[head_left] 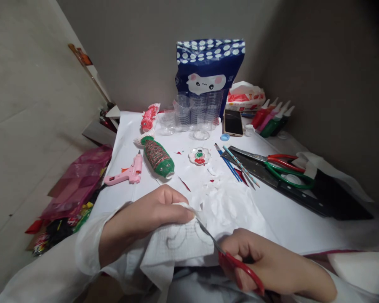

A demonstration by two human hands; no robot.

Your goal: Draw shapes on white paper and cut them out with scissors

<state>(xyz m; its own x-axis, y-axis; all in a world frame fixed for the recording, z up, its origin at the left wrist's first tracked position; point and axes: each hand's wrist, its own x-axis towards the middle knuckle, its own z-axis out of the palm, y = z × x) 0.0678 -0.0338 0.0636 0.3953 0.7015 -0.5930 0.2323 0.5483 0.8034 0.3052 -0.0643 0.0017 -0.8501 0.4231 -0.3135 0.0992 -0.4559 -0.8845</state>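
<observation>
My left hand (158, 210) pinches the top edge of a white cloth (158, 248) between thumb and fingers. A curved outline in dark pencil or pen runs across the cloth, and its lower part hangs toward my lap. In my right hand (255, 256) is a pair of scissors (240, 269) with red handles. Their blades point up and left and meet the cloth close to my left thumb. Just beyond my hands lie a crumpled white sheet (233, 210) and small white scraps (212, 171).
Beyond my left hand are a green fish figure (159, 158), a red fish figure (150, 118) and a pink glue gun (126, 170). A paint palette (199, 156), paintbrushes (230, 164) and larger scissors (271, 159) lie across the table. Clear cups (197, 111), a phone (233, 123) and paint bottles (270, 120) stand farther back.
</observation>
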